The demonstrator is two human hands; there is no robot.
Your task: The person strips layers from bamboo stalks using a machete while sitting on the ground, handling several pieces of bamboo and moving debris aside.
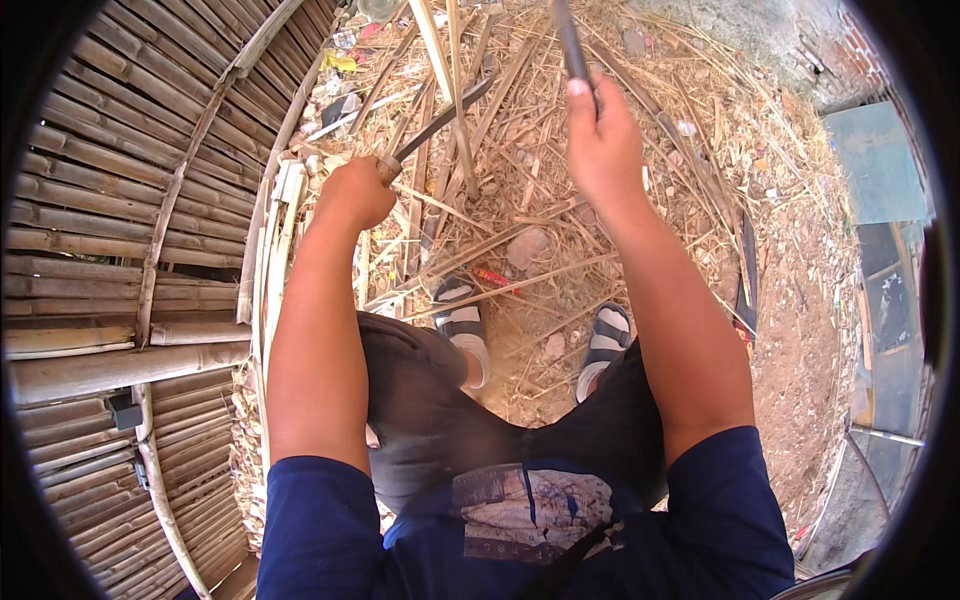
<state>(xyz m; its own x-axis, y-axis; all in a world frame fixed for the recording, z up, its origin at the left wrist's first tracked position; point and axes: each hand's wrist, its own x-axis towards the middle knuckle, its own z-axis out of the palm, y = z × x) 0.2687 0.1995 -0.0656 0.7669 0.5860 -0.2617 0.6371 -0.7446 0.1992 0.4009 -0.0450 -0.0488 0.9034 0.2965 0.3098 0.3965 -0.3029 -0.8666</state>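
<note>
Two hands raised over a litter of split bamboo. Left hand [357, 192] fisted tight round the wooden handle of a knife [440, 122]; blade long, dark, slightly curved, running up and to the right from the fist, its tip against a pale bamboo strip [455, 85] that stands nearly upright in the view. Right hand [600, 140] closed round a second, darker strip [572, 45], thumb laid along it, nail showing; this strip is narrow, smooth, grey-brown, and runs off the top edge. The two hands are well apart, the pale strip between them. Person seated, dark shorts, navy shirt with a printed front, both forearms bare. Sandals: left sandal [462, 325] and right sandal [605, 340], grey with white bands, planted on sandy ground amid shavings [520, 200], slivers and dry husk. A small red wrapper [492, 276] lies just beyond the left sandal. On the left, a wall of woven bamboo slats [110, 200], weathered grey-brown, bound with cross ribs; loose pale strips lean against its edge. On the right, bare earth, then a grey-blue panel [878, 165] near the rim.
</note>
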